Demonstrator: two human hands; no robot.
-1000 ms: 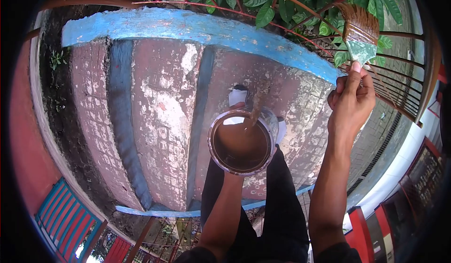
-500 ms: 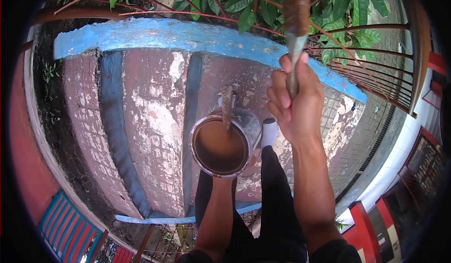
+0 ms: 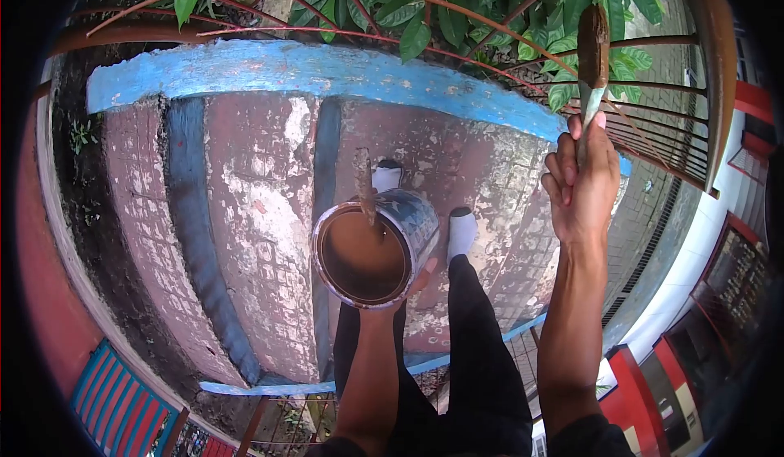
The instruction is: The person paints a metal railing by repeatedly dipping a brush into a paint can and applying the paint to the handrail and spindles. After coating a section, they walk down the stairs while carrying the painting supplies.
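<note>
Brush (image 3: 593, 71) in right hand (image 3: 583, 179), fingers clenched round handle, bristles up, brown, narrow edge to camera. Leaves (image 3: 490, 4) and bars (image 3: 663, 89) behind it; can't tell if touching. Left hand (image 3: 425, 276) grasps tin (image 3: 418, 227), mostly hidden behind it, fingers showing at its side. Tin in front of legs (image 3: 482, 334), well apart from brush, brown liquid (image 3: 363, 254) inside. Stick (image 3: 365, 186) stands in liquid, poking past rim.

Black sleeves (image 3: 594, 438), plain, end near elbows; forearms (image 3: 572, 318) bare below. Right hand (image 3: 590, 183) bare. Black trousers (image 3: 483, 338), slim legs. Footwear (image 3: 462, 235) whitish, dark toe ends; socks or shoes, can't tell.
</note>
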